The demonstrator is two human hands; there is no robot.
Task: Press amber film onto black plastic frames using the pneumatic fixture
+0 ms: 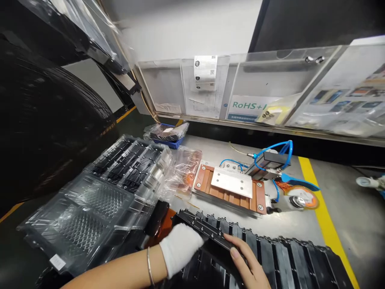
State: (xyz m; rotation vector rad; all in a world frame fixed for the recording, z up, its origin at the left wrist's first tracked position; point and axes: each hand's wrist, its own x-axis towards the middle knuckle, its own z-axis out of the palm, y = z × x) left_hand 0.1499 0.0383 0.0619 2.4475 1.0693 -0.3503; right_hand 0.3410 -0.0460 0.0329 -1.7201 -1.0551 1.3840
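Note:
A long black plastic part (207,230) with small studs along its edge is held at a slant, low in the middle of the view. My left hand (180,247), in a white glove, is closed on its near side toward the left end. Bare fingers of my right hand (248,263) grip the right end of the same part; the palm is cut off by the bottom edge. Below and to the right stands a row of similar black parts (279,257), packed side by side. A black roll-like object (157,216) lies left of the held part, beside an orange sheet.
Clear plastic trays (90,204) are stacked at left, the back one holding black parts. Behind my hands sits a brown fixture (207,178) with a white plate, a cylinder and blue air hoses. A tape roll (302,196) lies at right. Clear document pockets (204,92) line the back.

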